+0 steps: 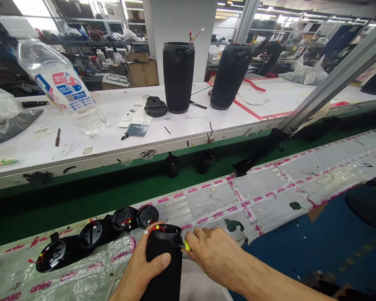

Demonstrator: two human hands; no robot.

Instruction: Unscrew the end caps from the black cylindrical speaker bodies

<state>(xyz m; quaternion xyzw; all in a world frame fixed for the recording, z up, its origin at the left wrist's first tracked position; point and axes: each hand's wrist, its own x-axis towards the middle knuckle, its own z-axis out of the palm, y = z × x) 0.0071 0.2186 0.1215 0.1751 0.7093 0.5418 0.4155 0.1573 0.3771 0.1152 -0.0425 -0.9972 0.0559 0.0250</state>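
Note:
My left hand [140,267] is wrapped round a black cylindrical speaker body [166,276], its thumb across the front. Red wires with a white plug and a yellow part show at the open top rim. My right hand [213,255] is closed on a small yellow tool [187,246] beside the upper right of the speaker body. Most of that tool is hidden by my fingers, so its kind cannot be told. Left of my left hand, several black speaker bodies [92,236] lie in a row, round ends up, some with red wires.
Beyond the green gap runs a white bench [109,144]. On it stand two black speaker bodies [179,79] [230,79], a water bottle [65,90], a black cap-like part [156,106] and printed cards [136,119]. A metal post [335,69] slants at right. Farther back, a person [269,54] bends over.

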